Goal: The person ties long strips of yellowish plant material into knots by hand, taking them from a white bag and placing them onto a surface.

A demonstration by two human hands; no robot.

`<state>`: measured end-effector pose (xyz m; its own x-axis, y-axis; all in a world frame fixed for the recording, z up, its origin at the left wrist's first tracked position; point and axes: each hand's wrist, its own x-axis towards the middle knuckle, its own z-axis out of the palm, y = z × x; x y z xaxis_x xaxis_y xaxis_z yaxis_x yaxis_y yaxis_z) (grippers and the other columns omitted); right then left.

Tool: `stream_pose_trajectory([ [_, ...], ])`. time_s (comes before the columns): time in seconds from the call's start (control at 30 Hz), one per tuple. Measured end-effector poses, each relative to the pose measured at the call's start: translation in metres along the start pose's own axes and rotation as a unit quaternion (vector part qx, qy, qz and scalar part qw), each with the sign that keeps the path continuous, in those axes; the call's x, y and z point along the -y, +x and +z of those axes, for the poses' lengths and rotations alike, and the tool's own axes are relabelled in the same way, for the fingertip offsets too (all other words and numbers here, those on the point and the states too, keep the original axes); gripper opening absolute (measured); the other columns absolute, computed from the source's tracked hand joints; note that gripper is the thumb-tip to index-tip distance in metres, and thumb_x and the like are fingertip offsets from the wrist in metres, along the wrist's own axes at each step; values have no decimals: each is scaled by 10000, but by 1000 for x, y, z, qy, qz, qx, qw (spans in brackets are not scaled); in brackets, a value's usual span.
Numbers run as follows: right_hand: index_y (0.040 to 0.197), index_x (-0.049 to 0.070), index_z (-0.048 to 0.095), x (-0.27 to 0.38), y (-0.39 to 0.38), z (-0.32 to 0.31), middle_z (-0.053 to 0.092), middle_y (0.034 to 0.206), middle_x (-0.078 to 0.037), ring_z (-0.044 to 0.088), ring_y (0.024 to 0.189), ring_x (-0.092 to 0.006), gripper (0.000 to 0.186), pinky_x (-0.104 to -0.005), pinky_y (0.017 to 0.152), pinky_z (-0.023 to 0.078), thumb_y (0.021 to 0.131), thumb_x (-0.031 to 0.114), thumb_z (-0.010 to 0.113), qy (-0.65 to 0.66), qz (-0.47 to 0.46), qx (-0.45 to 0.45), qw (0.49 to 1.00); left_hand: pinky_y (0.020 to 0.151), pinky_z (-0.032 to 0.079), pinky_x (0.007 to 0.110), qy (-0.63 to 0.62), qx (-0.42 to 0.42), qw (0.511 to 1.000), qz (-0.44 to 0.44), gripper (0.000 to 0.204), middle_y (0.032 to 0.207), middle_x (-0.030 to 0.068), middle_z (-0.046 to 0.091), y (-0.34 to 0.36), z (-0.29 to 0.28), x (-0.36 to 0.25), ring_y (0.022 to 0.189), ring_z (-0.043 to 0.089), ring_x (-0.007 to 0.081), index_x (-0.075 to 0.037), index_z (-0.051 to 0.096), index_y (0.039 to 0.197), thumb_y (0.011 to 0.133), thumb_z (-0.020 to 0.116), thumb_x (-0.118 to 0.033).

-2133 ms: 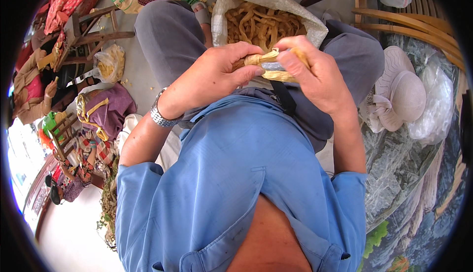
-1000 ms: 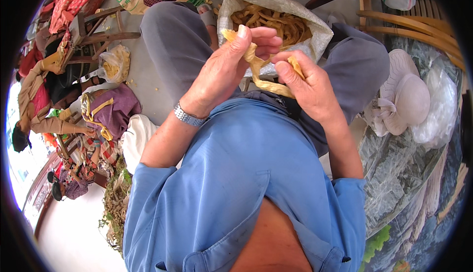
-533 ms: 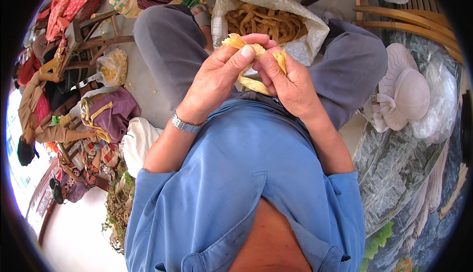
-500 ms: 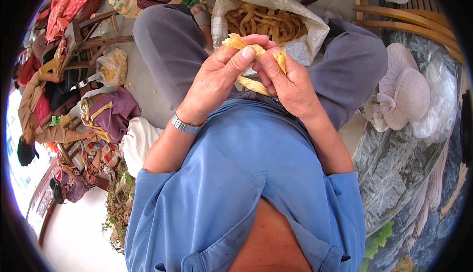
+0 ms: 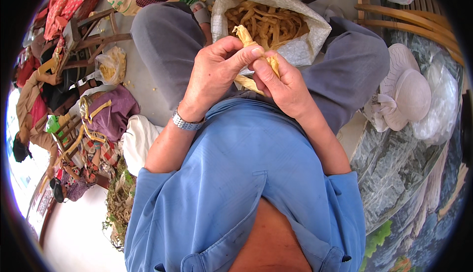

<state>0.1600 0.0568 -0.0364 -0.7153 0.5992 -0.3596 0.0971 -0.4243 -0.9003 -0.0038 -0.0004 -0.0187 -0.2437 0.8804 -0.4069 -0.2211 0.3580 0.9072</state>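
1. Here is the yellow strip [image 5: 245, 36], right in the grip of both hands, up in front of the waist and at the near edge of the open sack [image 5: 319, 35] as the view looks down.
2. One end of it pokes up past the left hand [image 5: 217, 70], pointing toward the sack's mouth; another bit shows at the right hand [image 5: 286, 85], between thumb and fingers; and a length loops below, under the meeting fingertips.
3. The left hand is clamped on the strip, thumb laid across it from the left, fingers curled behind.
4. The right hand is closed on it too, thumb pressing up beside the left thumb; the two hands practically meet, fingertips touching or nearly so, too bunched to tell.
5. Look at the arms: both forearms rise from the lower sides and slant inward, elbows out, the wrists drawn close over the lap, a silver watch [image 5: 186, 122] on the left one.
6. Just beyond the fingers, the sack is full of tangled yellow-brown strips [image 5: 263, 20], standing between the knees of the grey trousers [image 5: 162, 40].
7. Out to the right, well apart from the hands, sits a pale brimmed hat [image 5: 411, 94], clear plastic [image 5: 438, 104] beside it; over on the left, a purple cloth [image 5: 114, 114] and a small bag of yellow pieces [image 5: 112, 65].
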Motion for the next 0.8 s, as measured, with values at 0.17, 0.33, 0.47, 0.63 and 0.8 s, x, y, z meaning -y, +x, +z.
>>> stream_pose_trajectory([
  [0.17,926,47,551,10,3,-6,511,655,-14,433,532,-75,402,-225,503,365,1078,391,409,156,91,41,983,893,512,268,-65,36,997,9,310,1081,53,684,-4,1,-2,983,621,104,35,622,1224,997,649,-174],
  [0.33,885,60,536,14,8,-10,504,614,-31,415,491,-92,427,-239,473,351,1069,413,383,289,121,114,943,974,503,303,-130,36,991,14,348,1185,88,654,-8,0,12,1084,616,136,20,565,1306,996,636,-121],
  [0.47,904,44,561,12,9,-11,516,619,-32,429,497,-91,465,-235,476,357,1068,441,382,249,119,111,955,958,508,296,-166,19,986,28,311,1126,72,657,-5,1,10,1049,623,130,1,561,1257,972,660,-76],
  [0.63,1003,42,594,6,7,-7,529,671,-9,442,543,-72,411,-214,489,350,1067,417,439,113,96,60,987,939,509,282,-146,49,988,19,296,1050,37,641,-8,-4,-3,1009,613,110,-17,563,1219,952,683,-60],
  [0.8,1078,49,609,16,3,-6,564,779,28,485,669,-33,194,-205,594,427,953,173,691,-36,-21,-118,992,905,516,264,22,35,997,66,296,1065,28,636,-6,-10,-15,991,613,103,-5,587,1200,934,704,-59],
])
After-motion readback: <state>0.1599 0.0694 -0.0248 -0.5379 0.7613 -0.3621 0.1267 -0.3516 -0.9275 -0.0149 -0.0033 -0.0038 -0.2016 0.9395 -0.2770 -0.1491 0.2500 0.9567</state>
